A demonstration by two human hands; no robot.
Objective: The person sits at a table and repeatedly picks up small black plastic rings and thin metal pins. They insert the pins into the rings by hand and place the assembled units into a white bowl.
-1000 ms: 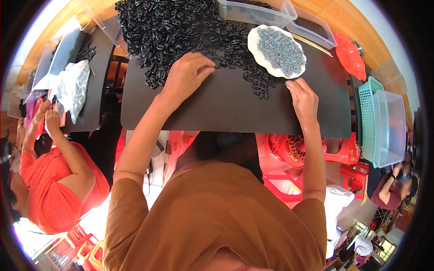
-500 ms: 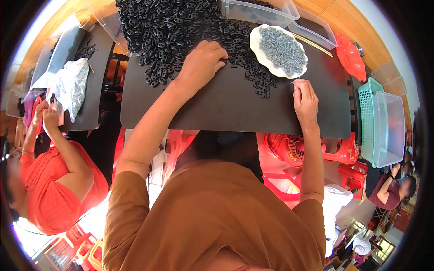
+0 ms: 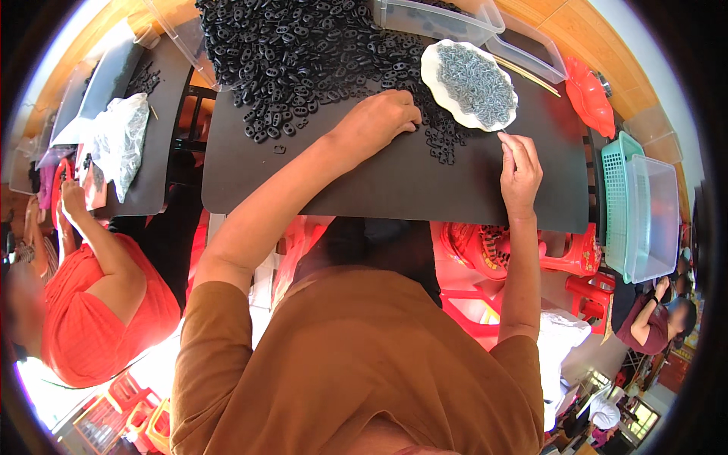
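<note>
A crumpled clear plastic bag point(image 3: 120, 144) of small grey pieces is lying on the neighbouring dark table point(image 3: 155, 182), far left.

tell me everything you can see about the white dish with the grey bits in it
The white dish is a shallow, oval plate with a wavy rim, glossy like plastic or ceramic. It lies flat on the black mat, toward the far right, heaped with small grey metal-looking pieces. Its left edge borders the spread of black plastic links, and a clear plastic tub sits just behind it. The right hand rests near its lower right rim, fingertips close but apparently not touching; the left hand works the links beside it.
</note>
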